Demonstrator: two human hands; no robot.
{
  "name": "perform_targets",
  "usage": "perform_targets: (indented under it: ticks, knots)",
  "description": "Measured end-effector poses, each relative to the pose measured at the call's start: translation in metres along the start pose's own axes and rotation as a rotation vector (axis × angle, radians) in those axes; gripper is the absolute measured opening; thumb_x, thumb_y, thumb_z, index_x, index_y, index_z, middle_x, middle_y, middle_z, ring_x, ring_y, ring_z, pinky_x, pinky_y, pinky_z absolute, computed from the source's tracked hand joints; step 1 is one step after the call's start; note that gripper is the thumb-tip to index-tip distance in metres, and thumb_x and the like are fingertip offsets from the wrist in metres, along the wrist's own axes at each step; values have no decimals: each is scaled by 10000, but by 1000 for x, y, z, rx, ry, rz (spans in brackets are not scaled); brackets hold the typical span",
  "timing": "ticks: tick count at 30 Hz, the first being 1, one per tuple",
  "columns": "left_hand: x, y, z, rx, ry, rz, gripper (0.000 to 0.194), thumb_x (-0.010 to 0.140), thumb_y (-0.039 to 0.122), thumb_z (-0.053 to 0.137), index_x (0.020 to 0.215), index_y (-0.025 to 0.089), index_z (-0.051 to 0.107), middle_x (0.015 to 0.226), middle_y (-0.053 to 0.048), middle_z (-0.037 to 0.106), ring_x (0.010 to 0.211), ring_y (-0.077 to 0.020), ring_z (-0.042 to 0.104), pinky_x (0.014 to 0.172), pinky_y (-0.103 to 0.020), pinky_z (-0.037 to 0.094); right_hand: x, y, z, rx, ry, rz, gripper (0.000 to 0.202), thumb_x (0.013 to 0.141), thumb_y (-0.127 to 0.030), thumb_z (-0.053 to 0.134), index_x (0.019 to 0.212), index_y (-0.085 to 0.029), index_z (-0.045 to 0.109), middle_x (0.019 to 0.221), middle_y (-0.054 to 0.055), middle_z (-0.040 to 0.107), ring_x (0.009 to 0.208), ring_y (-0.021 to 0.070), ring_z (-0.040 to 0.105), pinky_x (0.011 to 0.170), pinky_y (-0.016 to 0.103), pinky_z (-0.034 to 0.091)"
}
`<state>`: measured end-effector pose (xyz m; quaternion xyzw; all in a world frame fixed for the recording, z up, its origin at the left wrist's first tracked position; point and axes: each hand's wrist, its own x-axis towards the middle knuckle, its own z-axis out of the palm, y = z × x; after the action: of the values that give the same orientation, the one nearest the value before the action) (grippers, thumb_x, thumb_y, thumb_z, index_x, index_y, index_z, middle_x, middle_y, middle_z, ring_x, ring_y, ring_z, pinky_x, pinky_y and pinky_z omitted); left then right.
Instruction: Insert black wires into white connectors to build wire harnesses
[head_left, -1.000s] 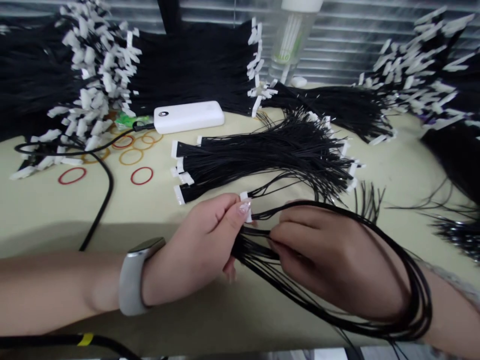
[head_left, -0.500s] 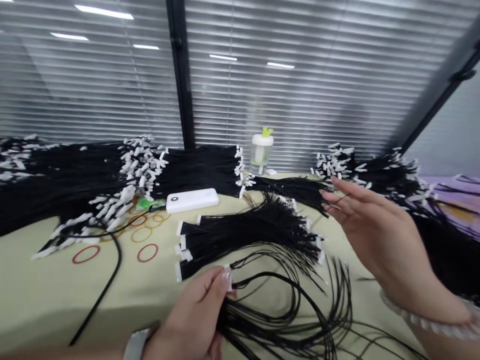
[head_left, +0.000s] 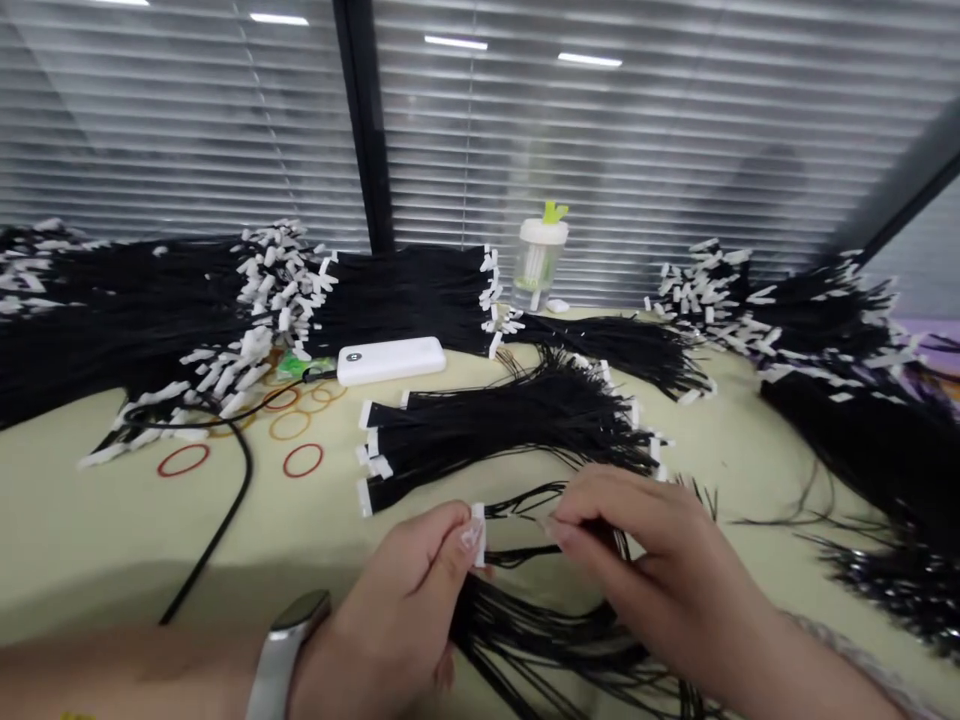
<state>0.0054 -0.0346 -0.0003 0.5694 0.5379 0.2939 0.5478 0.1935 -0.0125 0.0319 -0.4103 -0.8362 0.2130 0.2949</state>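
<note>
My left hand (head_left: 409, 590) is closed, thumb and fingers pinching a white plug connector (head_left: 478, 535) from which black wires run to the right. Below it, a loose bundle of black wires (head_left: 555, 630) hangs from under the same hand. Just right of the connector, my right hand (head_left: 652, 570) is closed in a pinch on a thin wire (head_left: 529, 517), whose pale tip points toward the connector. Whether the tip touches the connector I cannot tell. Behind both hands lies a bundle of black cables (head_left: 495, 425) with white connectors at its left end.
A white power bank (head_left: 391, 361) with a black cord stands beyond rubber bands (head_left: 304, 460). Piles of black cables with white connectors (head_left: 405, 295) line the back. A lidded cup (head_left: 538, 262) stands before the blinds. More black cables (head_left: 847, 460) lie at the right.
My right hand has come from the cables at the back right down to beside the connector, its fingers now pinched on a wire. My left hand still holds the connector.
</note>
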Motion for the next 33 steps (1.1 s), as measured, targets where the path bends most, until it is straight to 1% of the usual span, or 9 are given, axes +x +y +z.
perform_targets:
  ticks: [4,8,14,20,24,28,33]
  knots:
    - [0,3,-1,68,-29,18,313,851,435,272,677,206,395,481,53,402,428,-88,387,402,-187,306,2,2,6,35,-28,-14,129,820,-166,402,721,-169,486,671,-2,502,628,83,449,558,214,345]
    - [1,8,-1,169,-42,49,316,855,413,274,652,197,383,538,38,419,500,-95,390,452,-195,319,2,-1,10,40,-52,16,128,822,-170,409,704,-165,457,656,-11,476,624,78,430,562,211,328]
    - [0,8,-2,261,1,128,303,865,374,281,645,191,383,601,35,450,573,-100,386,543,-215,317,0,-4,9,24,-100,5,129,828,-165,397,716,-163,461,665,-5,479,615,78,417,560,218,319]
    - [0,8,-2,261,-7,154,295,866,352,287,642,191,390,609,32,482,569,-103,385,540,-224,302,1,-2,11,21,-100,5,123,827,-175,399,718,-165,456,665,-1,479,608,83,415,554,228,323]
    - [-1,9,-1,287,7,149,299,864,359,291,640,190,395,601,32,484,567,-103,394,533,-226,295,1,-3,12,-17,-91,16,140,828,-173,398,694,-162,436,639,-12,453,594,75,400,543,223,307]
    - [-2,9,-1,317,1,150,309,863,371,292,636,189,397,565,39,451,531,-99,393,508,-231,279,0,-2,12,-73,-88,6,181,831,-182,390,652,-158,389,605,-22,409,570,68,364,528,225,274]
    - [-2,10,0,387,15,182,305,867,359,289,634,189,391,579,39,465,533,-99,390,515,-243,263,0,-2,12,-99,-107,10,223,839,-180,366,619,-158,336,597,-24,383,559,64,339,526,224,257]
